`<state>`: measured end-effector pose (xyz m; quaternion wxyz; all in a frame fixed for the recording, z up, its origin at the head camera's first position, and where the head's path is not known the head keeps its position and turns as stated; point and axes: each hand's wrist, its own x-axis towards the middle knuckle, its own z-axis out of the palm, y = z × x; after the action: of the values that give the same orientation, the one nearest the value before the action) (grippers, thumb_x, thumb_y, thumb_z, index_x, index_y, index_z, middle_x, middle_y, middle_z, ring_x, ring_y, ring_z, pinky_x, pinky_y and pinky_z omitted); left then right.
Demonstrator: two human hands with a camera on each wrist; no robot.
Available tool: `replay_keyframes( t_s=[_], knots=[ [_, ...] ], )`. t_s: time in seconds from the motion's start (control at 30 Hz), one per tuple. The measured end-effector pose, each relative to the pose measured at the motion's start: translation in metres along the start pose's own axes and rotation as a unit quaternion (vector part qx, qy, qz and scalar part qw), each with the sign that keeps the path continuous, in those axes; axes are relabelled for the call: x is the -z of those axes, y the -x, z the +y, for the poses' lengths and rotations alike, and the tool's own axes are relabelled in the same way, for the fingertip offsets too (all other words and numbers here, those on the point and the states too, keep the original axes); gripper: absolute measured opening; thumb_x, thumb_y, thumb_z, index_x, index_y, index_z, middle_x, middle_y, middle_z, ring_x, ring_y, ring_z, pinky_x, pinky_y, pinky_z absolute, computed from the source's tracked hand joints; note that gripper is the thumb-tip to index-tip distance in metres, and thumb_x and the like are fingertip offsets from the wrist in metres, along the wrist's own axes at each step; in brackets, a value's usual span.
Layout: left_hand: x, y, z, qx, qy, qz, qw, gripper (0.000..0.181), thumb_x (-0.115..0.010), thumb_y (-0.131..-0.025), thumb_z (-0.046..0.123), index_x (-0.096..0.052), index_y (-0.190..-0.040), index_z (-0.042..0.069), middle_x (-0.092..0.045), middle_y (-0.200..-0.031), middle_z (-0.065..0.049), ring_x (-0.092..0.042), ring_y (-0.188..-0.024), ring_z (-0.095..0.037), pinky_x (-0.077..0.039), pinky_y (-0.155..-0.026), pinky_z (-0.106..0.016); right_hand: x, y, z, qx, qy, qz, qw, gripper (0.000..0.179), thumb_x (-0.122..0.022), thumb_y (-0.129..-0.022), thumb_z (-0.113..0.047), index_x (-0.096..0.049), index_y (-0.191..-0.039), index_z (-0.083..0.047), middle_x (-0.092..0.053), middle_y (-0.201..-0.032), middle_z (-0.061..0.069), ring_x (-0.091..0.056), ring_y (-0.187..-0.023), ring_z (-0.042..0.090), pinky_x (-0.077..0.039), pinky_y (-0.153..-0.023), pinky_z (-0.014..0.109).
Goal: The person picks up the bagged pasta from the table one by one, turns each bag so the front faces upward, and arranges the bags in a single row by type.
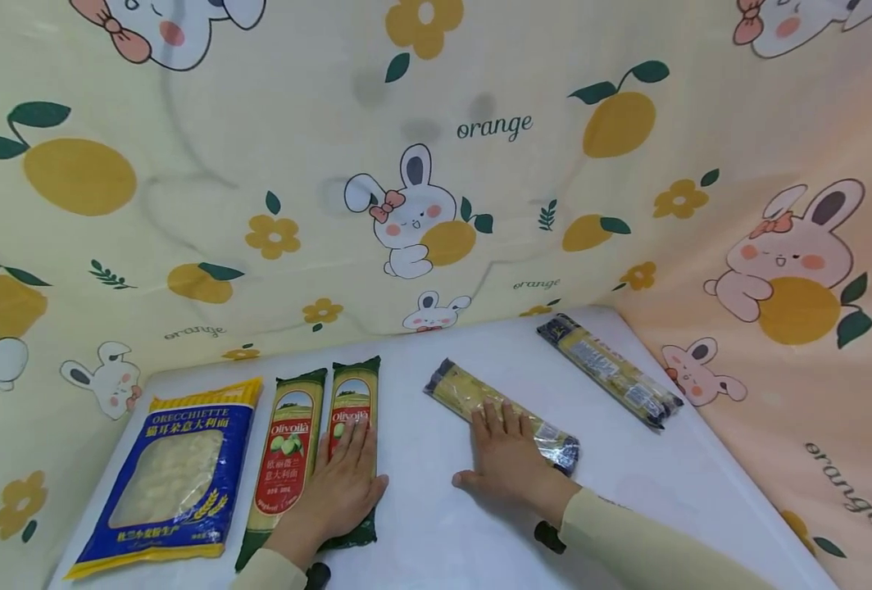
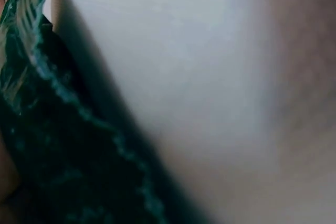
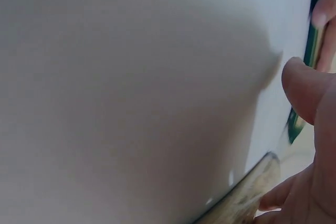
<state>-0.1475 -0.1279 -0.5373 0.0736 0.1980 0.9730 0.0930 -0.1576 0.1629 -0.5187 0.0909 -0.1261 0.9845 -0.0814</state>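
My left hand (image 1: 342, 492) lies with straight fingers on a green and red Olivoilà pasta packet (image 1: 355, 383), covering much of its lower half. The dark green crimped end of a packet (image 2: 68, 150) fills the left side of the left wrist view. Close on the left lies a matching Olivoilà packet (image 1: 284, 459). My right hand (image 1: 513, 467) rests, fingers spread, on a slanted yellowish packet (image 1: 456, 392) with dark ends, its contents unclear. In the right wrist view, the right thumb (image 3: 310, 90) stands apart from that packet (image 3: 244, 195).
A blue and yellow orecchiette bag (image 1: 174, 479) lies at the left of the white table (image 1: 429, 508). Another slanted packet with dark ends (image 1: 609, 370) lies near the right edge. A patterned curtain (image 1: 318, 123) hangs behind and along the sides.
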Motion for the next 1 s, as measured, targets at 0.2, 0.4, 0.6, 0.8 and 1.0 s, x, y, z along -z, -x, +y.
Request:
replay_keyframes(
  t_s=[0.2,0.4,0.6,0.8,1.0],
  knots=[
    [0.0,-0.002,0.001,-0.006,-0.002,-0.003,1.0,0.081,-0.056,-0.107,0.048,-0.025,-0.166,0.001,-0.018,-0.176,-0.017,-0.011,-0.164,-0.038,-0.008,-0.127,-0.068,0.002,0.003,-0.019,0.047,0.009,0.0,0.9988,0.108,-0.068,-0.089,-0.073,-0.034,-0.163,-0.001,-0.029,-0.17,0.026,-0.023,-0.156,0.053,-0.024,-0.122,0.07],
    [0.005,-0.001,-0.002,-0.007,0.008,-0.007,0.9999,0.081,-0.058,-0.106,0.047,-0.028,-0.164,-0.002,-0.022,-0.174,-0.02,-0.012,-0.163,-0.041,-0.008,-0.126,-0.071,0.016,0.0,0.003,0.095,-0.046,-0.014,0.9943,0.086,-0.07,-0.097,-0.056,-0.041,-0.16,-0.004,-0.038,-0.167,0.022,-0.034,-0.154,0.047,-0.032,-0.122,0.064],
    [0.024,-0.013,0.018,0.028,0.072,-0.033,0.9965,0.074,-0.058,-0.108,0.041,-0.035,-0.161,-0.005,-0.029,-0.17,-0.025,-0.018,-0.161,-0.044,-0.012,-0.125,-0.071,0.016,0.019,0.056,0.06,-0.087,0.007,0.9944,0.08,-0.071,-0.1,-0.045,-0.042,-0.156,0.003,-0.047,-0.158,0.026,-0.047,-0.144,0.048,-0.041,-0.115,0.062],
    [0.028,-0.044,0.052,-0.002,0.095,0.005,0.9955,0.064,-0.051,-0.112,0.034,-0.036,-0.161,-0.003,-0.031,-0.17,-0.02,-0.024,-0.161,-0.038,-0.023,-0.127,-0.062,0.001,0.044,0.052,0.062,-0.095,0.05,0.9923,0.097,-0.076,-0.096,-0.046,-0.03,-0.158,0.013,-0.047,-0.153,0.037,-0.049,-0.14,0.053,-0.04,-0.115,0.063],
    [0.015,-0.08,0.074,-0.029,0.105,0.017,0.994,0.06,-0.042,-0.114,0.027,-0.031,-0.161,-0.008,-0.03,-0.169,-0.026,-0.025,-0.16,-0.04,-0.025,-0.127,-0.06,-0.005,0.072,0.006,0.068,-0.109,0.034,0.9911,0.099,-0.071,-0.095,-0.059,-0.036,-0.157,0.01,-0.053,-0.15,0.032,-0.056,-0.135,0.047,-0.044,-0.111,0.062]
  ],
)
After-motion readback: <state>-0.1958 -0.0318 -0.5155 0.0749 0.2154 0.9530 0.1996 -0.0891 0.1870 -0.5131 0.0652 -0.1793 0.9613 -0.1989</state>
